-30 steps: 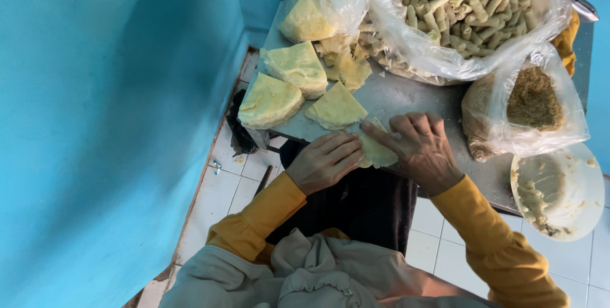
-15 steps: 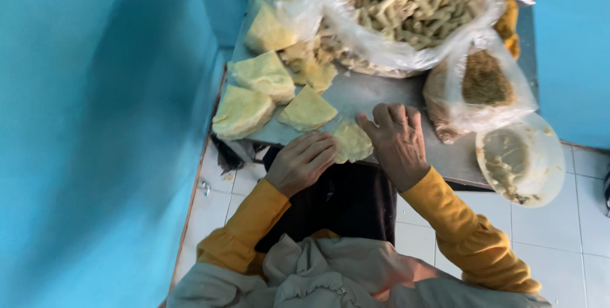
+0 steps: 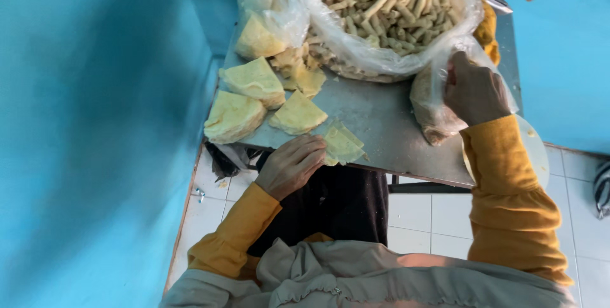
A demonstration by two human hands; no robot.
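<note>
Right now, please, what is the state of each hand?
Left hand: palm down, fingers resting on the folded yellow wrapper; no grasp visible.
Right hand: closed on the small clear plastic bag.

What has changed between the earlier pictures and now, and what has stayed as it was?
The right hand left the folded wrapper and moved away to the small clear bag of filling, which it now touches. The left hand stays on the wrapper. The wrapper stacks and big bag of rolls lie unchanged on the metal table.
</note>
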